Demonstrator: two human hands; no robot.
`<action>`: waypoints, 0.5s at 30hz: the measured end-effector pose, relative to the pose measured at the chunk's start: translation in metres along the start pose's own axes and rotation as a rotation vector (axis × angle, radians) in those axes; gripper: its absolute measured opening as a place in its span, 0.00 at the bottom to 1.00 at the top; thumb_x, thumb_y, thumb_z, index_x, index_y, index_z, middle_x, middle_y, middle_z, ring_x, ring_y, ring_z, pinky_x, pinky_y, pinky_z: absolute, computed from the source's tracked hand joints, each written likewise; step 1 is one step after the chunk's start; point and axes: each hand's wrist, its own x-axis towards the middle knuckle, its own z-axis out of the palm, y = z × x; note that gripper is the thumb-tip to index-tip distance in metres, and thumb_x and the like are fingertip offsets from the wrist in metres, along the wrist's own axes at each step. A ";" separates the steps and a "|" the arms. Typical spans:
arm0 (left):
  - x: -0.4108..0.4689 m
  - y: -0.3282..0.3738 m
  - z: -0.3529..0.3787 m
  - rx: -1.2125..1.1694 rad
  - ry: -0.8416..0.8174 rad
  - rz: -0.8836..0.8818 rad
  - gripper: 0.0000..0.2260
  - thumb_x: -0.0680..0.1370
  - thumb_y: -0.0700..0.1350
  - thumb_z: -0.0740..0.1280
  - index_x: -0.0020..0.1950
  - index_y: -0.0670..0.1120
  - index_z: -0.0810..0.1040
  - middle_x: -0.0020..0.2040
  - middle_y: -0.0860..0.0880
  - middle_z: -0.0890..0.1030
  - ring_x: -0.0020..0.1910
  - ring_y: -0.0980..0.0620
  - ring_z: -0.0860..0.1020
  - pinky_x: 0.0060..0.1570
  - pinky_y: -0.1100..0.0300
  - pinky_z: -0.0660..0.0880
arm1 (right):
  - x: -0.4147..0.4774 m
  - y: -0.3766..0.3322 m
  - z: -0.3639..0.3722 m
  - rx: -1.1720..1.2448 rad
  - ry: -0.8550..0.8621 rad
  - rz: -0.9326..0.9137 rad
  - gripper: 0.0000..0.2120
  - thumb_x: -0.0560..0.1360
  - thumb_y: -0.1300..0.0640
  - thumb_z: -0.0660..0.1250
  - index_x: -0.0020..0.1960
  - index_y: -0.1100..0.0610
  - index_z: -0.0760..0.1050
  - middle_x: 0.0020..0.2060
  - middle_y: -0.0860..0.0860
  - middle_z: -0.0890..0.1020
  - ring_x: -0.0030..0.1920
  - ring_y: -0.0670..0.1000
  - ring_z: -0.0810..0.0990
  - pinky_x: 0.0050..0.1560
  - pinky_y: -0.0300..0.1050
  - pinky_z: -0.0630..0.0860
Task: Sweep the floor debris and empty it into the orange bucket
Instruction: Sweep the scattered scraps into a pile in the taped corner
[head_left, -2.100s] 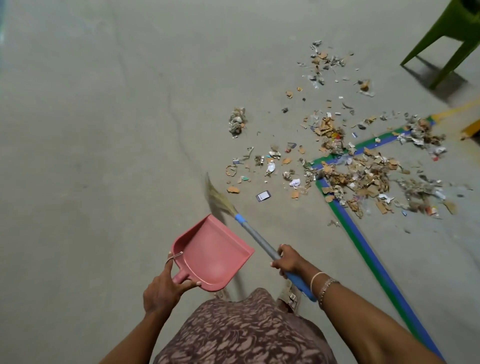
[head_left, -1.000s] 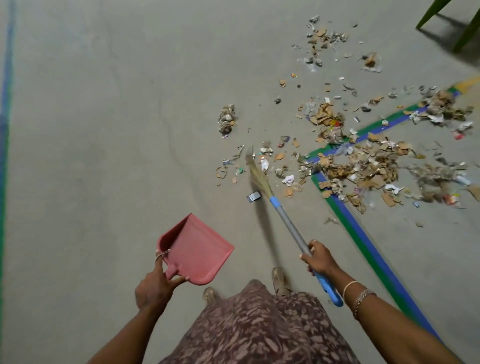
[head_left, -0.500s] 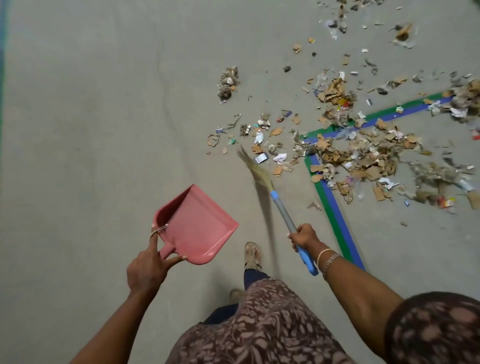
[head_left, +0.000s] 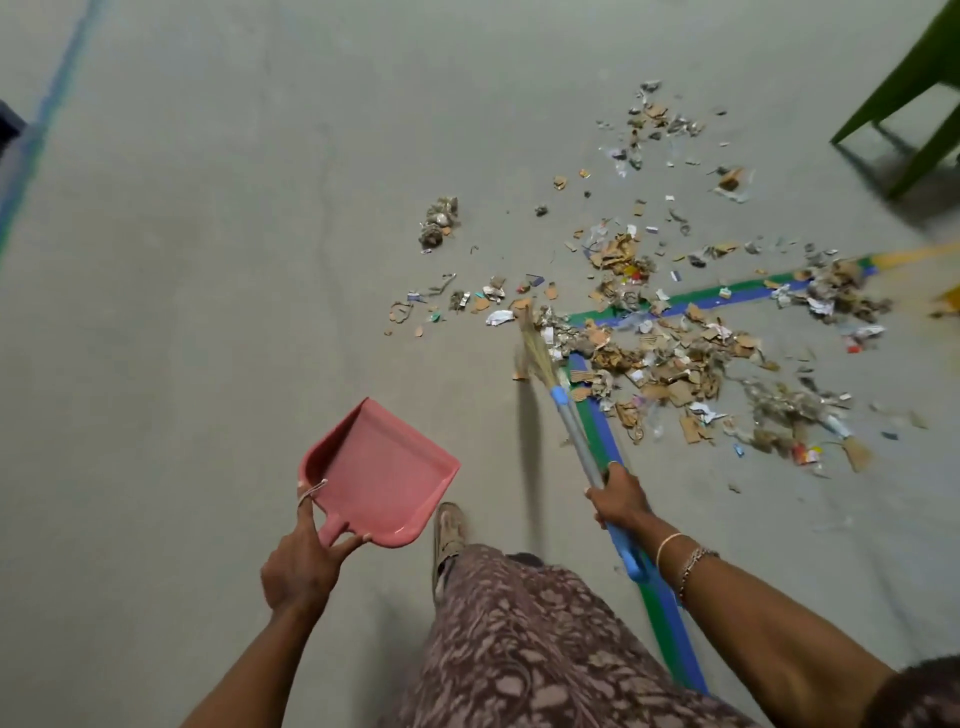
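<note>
Scraps of cardboard, paper and wrappers form the floor debris (head_left: 675, 358), spread over the grey concrete ahead and to the right. My right hand (head_left: 618, 496) grips the grey and blue handle of a broom (head_left: 571, 421); its straw bristles touch the left edge of the main pile. A pink dustpan (head_left: 379, 470) is held above the floor by my left hand (head_left: 304, 561), which grips its short handle. The pan is empty. The orange bucket is out of view.
Green and blue floor tape (head_left: 602, 436) runs under the debris and turns right. Green chair legs (head_left: 914, 98) stand at the top right. A small separate clump of rubbish (head_left: 439, 221) lies to the left of the pile. My sandalled foot (head_left: 449, 530) is near the dustpan.
The broom head has swung right from the loose scraps to the edge of the main pile, pushing bits along. The dustpan stays held in my left hand.
</note>
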 end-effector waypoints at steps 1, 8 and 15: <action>-0.015 0.002 0.007 -0.017 -0.009 -0.008 0.49 0.64 0.76 0.70 0.77 0.56 0.56 0.46 0.43 0.85 0.45 0.38 0.82 0.37 0.53 0.72 | -0.008 0.016 -0.008 -0.050 -0.028 -0.021 0.11 0.75 0.58 0.69 0.46 0.59 0.66 0.39 0.59 0.79 0.30 0.59 0.80 0.24 0.48 0.75; -0.103 0.024 0.044 -0.002 -0.062 -0.056 0.48 0.64 0.76 0.70 0.77 0.57 0.57 0.48 0.43 0.85 0.48 0.38 0.83 0.39 0.52 0.73 | -0.014 0.108 -0.058 -0.452 -0.185 -0.141 0.07 0.74 0.56 0.64 0.48 0.56 0.67 0.49 0.60 0.78 0.45 0.60 0.80 0.38 0.49 0.73; -0.155 0.080 0.061 0.048 -0.054 -0.099 0.50 0.62 0.76 0.71 0.78 0.58 0.57 0.46 0.42 0.85 0.47 0.38 0.83 0.38 0.52 0.72 | 0.023 0.192 -0.100 -0.352 -0.180 -0.012 0.06 0.75 0.60 0.63 0.48 0.57 0.66 0.56 0.64 0.78 0.47 0.61 0.80 0.47 0.52 0.79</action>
